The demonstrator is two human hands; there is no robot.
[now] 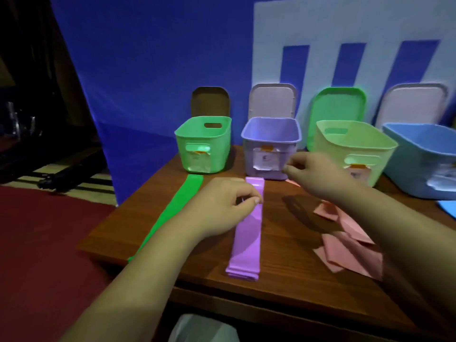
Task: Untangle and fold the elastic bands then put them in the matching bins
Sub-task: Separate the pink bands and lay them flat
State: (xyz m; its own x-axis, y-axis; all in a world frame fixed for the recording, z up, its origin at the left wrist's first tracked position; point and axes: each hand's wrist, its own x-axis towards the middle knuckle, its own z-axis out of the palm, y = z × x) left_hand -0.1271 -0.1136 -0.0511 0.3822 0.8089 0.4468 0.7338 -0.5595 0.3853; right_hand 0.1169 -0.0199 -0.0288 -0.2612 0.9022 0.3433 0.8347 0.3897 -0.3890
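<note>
Nearest on the table: the purple band lies flat and lengthwise. Its near end is stacked in layers and its far end stops just short of the purple bin. Near right, the pink band is crumpled and overlaps itself. To the left, the green band runs straight and flat to the foot of the green bin.

The left hand sits over the purple band's far half, fingers curled, thumb and forefinger closed together on the band's left edge. The right hand is farther on, beside the purple bin's front label. Its fingers are curled with the tips close together. Cannot tell whether they pinch anything; a pink tip shows just beneath them.

Step in hand, by my reading: folding the purple band. Hold the pinch through every layer. Bring the far end back squarely so the edges line up, then press the crease flat before lifting. Elastic probably springs open if let go early. The purple bin stands directly beyond.

Far row: green, purple, pale green bin, blue bin, all open. The lids lean on the backdrop behind.
</note>
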